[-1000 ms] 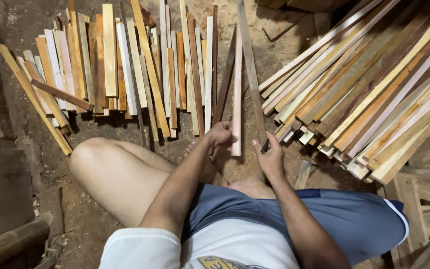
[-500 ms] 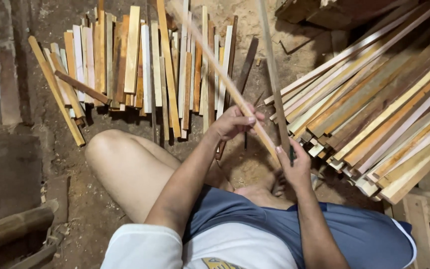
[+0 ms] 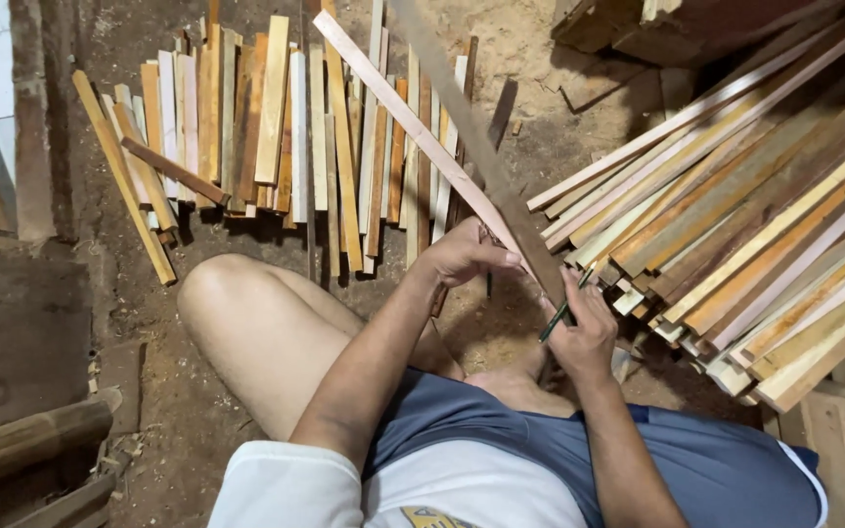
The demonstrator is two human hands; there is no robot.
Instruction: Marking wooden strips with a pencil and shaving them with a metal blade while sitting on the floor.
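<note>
Left hand [image 3: 462, 256] is closed around the lower end of a pale wooden slat [image 3: 413, 127], while the right hand [image 3: 584, 328] pinches a green pencil [image 3: 561, 311] and steadies a darker slat [image 3: 486, 156] lying just beside the pale one. A second ago both slats stood nearly upright in front of the bare knee [image 3: 222, 293]; now they lean away over the sorted row of strips [image 3: 246, 137] beyond that knee, with the big stack [image 3: 735, 215] on its far side, so the pencil tip meets wood.

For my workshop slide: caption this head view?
Seated person's left hand and right hand hold two wooden slats between slat piles.
</note>
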